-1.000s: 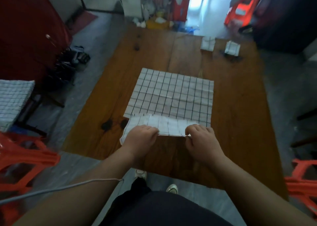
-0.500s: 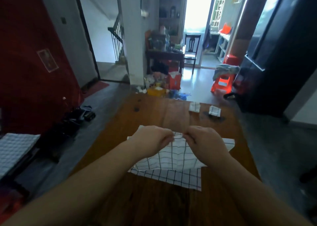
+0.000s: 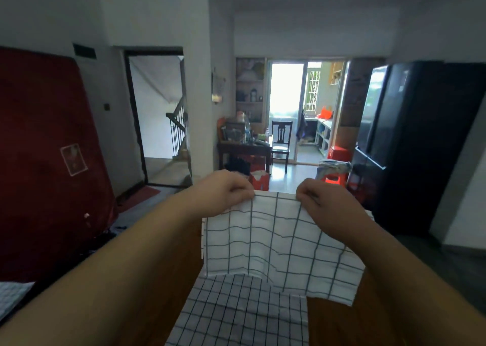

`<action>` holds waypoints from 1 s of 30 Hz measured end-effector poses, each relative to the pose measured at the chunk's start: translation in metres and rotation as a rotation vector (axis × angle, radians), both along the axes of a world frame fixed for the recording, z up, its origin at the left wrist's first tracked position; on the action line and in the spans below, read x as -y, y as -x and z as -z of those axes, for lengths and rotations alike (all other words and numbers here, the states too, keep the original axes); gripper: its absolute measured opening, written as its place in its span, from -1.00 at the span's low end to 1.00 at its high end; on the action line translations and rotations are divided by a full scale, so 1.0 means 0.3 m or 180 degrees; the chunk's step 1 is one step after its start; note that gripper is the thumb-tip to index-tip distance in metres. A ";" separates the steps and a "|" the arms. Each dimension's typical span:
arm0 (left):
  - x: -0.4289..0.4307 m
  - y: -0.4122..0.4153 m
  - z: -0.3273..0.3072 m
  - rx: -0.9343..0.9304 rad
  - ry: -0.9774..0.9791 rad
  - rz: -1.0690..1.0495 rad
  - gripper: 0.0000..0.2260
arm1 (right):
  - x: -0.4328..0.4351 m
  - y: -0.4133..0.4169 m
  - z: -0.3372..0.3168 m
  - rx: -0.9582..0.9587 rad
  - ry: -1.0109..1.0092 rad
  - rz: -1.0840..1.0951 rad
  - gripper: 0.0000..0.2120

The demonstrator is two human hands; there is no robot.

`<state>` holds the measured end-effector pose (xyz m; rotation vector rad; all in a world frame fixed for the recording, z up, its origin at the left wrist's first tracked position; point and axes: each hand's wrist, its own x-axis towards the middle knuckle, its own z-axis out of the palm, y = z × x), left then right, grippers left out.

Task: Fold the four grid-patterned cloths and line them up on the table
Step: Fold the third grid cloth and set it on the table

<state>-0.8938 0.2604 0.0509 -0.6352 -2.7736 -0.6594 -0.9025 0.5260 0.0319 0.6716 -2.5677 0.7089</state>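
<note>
Head view: a grid-patterned cloth point(image 3: 276, 243) is being held up by one edge over the worktop point(image 3: 339, 319).
The left hand point(image 3: 223, 190) is pinching the cloth's top edge with curled fingers. The right hand point(image 3: 323, 201) is pinching the same edge near it, with a short stretch of hem running taut between them. The raised part is hanging rippled between the forearms, while the rest of the cloth is lying flat on the brown wooden worktop, nearest the camera. Another grid cloth point(image 3: 10, 295) is lying at the far left edge, well apart. A red upright panel point(image 3: 44, 161) is standing on the left and a black fridge point(image 3: 410, 140) on the right.
</note>
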 end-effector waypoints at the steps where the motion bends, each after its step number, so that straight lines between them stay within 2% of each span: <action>1: 0.001 0.010 -0.029 0.0003 -0.0016 -0.0030 -0.87 | -0.007 0.008 -0.030 0.0028 0.0051 0.0008 -0.89; 5: 0.008 0.041 -0.123 0.0001 -0.0141 -0.0028 -0.89 | -0.031 0.027 -0.124 0.0003 0.0090 0.0077 -0.85; 11: -0.002 0.062 -0.170 -0.0070 -0.0262 -0.0132 -0.73 | -0.062 0.032 -0.183 0.0017 0.0265 0.0130 -0.84; 15: -0.012 0.061 -0.145 -0.0068 -0.0290 -0.0068 -0.93 | -0.074 0.026 -0.179 0.0065 0.0324 0.0214 -0.83; 18: -0.012 0.062 -0.142 -0.0130 -0.0392 -0.0149 -0.89 | -0.089 0.018 -0.167 0.0127 0.0251 0.0257 -0.84; 23: -0.035 0.037 -0.135 -0.0135 -0.0071 -0.0135 -0.93 | -0.092 0.006 -0.150 0.0126 0.0292 0.0168 -0.82; 27: -0.144 0.003 -0.134 -0.0142 0.0400 0.0028 -0.63 | -0.061 0.005 -0.127 0.0032 0.0170 0.0078 -0.85; 30: -0.248 0.003 -0.118 -0.0094 0.0457 0.0250 -0.66 | -0.040 0.001 -0.103 -0.0008 0.0093 -0.0020 -0.88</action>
